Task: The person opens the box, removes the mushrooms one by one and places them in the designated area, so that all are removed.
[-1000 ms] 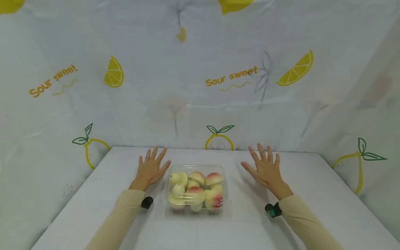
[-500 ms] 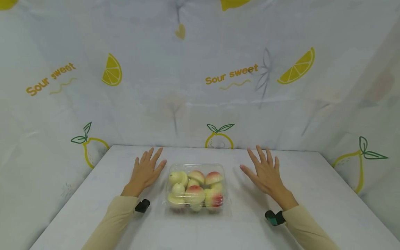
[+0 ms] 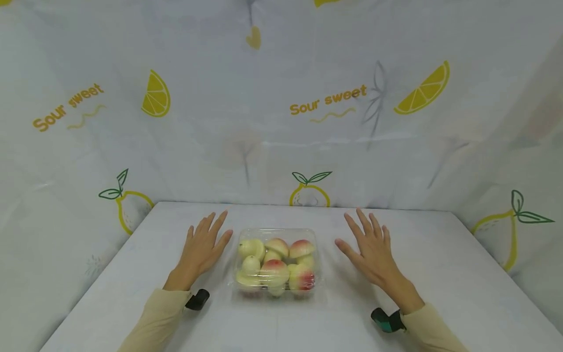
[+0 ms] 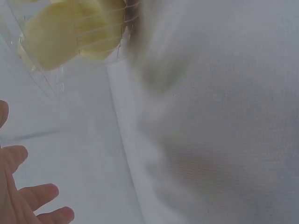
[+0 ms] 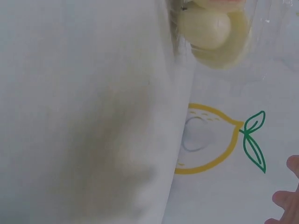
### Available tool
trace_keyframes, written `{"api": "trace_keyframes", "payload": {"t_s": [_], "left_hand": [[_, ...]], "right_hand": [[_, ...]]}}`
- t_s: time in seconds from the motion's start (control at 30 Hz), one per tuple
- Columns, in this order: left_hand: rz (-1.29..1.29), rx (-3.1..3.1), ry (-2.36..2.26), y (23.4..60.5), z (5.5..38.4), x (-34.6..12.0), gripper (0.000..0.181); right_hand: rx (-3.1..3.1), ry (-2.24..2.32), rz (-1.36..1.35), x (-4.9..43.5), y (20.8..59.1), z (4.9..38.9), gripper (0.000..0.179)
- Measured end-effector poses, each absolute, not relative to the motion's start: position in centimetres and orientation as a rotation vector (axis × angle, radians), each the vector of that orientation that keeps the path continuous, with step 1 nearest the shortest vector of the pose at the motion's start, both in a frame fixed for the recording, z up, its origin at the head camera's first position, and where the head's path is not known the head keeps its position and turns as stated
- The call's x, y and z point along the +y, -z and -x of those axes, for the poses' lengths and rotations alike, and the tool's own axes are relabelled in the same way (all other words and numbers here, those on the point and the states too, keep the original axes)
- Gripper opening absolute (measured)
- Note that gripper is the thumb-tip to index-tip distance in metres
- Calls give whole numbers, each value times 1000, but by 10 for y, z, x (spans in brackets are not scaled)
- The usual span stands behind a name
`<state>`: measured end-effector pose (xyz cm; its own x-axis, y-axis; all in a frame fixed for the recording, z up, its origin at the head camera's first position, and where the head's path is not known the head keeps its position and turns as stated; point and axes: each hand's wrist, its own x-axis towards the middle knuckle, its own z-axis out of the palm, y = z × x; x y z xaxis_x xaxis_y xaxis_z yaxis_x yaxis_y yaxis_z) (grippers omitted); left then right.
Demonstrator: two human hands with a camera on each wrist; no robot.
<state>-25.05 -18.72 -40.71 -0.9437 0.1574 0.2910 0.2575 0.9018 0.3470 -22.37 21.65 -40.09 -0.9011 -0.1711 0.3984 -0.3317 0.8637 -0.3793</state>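
A clear plastic box [image 3: 277, 234] stands at the middle of the white table in the head view. Through its lid show several pale yellow, pink-blushed pieces [image 3: 274, 272], some shaped like mushrooms. To the left of the box is my left hand [image 3: 200, 254], fingers extended, touching nothing I can make out. On the other side, my right hand [image 3: 374, 256] is spread and apart from the box. Both wrist views catch only fingertips, with the box's pale contents [image 4: 51, 35] at the top edge of the left one and a rounded piece [image 5: 205, 28] in the right.
White cloth [image 3: 264, 107] printed with lemons and lettering rises behind and beside the table [image 3: 277, 325]. A dark wrist device [image 3: 198, 299] sits under the left cuff, and another dark device [image 3: 387, 320] is at the right cuff.
Both hands have drawn back slightly toward me; the left has also shifted a little left, away from the box. The box stays put, and the backdrop sits slightly higher in view.
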Motion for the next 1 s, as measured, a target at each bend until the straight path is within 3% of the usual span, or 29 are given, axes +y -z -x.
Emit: {"api": "trace_keyframes", "payload": {"t_s": [1.0], "left_hand": [[399, -2774, 749, 417, 209, -179, 58]], "right_hand": [[-2739, -1124, -498, 185, 403, 177, 67]]}}
